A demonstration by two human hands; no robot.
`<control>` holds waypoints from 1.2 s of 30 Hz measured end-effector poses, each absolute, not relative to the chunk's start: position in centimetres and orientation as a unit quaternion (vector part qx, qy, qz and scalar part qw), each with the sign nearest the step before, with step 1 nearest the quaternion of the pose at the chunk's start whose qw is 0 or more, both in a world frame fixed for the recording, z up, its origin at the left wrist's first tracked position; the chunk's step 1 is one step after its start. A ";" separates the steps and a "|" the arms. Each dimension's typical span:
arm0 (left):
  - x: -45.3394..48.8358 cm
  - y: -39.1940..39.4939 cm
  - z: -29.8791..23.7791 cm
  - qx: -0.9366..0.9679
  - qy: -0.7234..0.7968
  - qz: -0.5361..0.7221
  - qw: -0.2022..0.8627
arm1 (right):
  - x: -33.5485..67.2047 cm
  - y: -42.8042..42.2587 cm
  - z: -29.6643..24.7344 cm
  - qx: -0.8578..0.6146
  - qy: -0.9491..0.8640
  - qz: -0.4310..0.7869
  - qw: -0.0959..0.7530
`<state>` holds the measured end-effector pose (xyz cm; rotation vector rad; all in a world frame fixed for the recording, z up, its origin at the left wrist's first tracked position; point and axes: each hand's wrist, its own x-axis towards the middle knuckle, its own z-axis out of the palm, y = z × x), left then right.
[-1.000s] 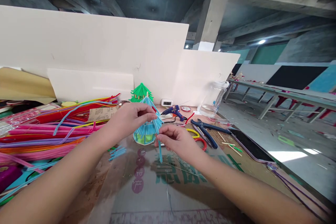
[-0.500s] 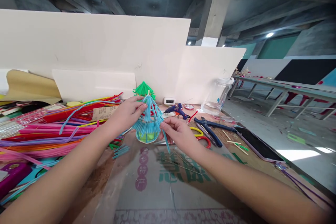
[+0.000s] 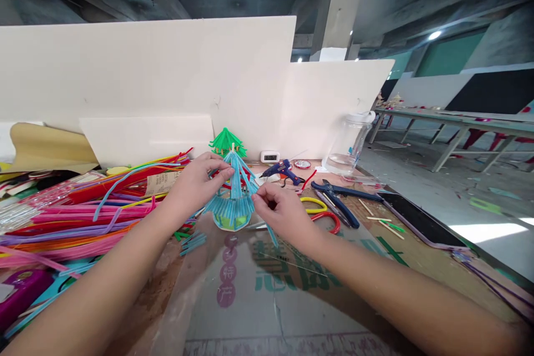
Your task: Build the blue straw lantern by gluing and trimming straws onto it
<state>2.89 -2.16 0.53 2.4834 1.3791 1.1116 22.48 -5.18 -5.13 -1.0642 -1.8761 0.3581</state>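
Two hands close on a blue cone (image 3: 233, 203) of thin ribbed stems flaring to a round skirt, its base on the counter (image 3: 292, 300) between them. The left hand (image 3: 194, 183) pinches the upper ribs from the left, and the right hand (image 3: 283, 211) pinches one loose blue stem (image 3: 273, 236) against the right flank. A smaller green cone (image 3: 227, 141) stands just behind, and a heap (image 3: 83, 206) of long fuzzy coloured wires lies to the left.
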 end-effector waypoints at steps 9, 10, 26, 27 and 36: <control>3.4 -3.3 1.0 0.826 0.446 0.345 0.019 | 22.7 -5.4 -5.2 -0.432 -0.770 0.138 0.449; 3.4 -3.3 1.0 0.826 0.445 0.345 0.019 | 22.7 -5.4 -5.2 -0.431 -0.770 0.138 0.450; 3.2 -2.9 0.5 0.831 0.435 0.347 0.012 | 22.4 -5.6 -5.6 -0.435 -0.767 0.147 0.449; 3.2 -2.9 0.5 0.831 0.434 0.348 0.015 | 22.4 -5.6 -5.6 -0.436 -0.763 0.148 0.454; 3.3 -3.0 0.7 0.835 0.432 0.342 0.009 | 22.0 -5.8 -5.9 -0.425 -0.750 0.158 0.482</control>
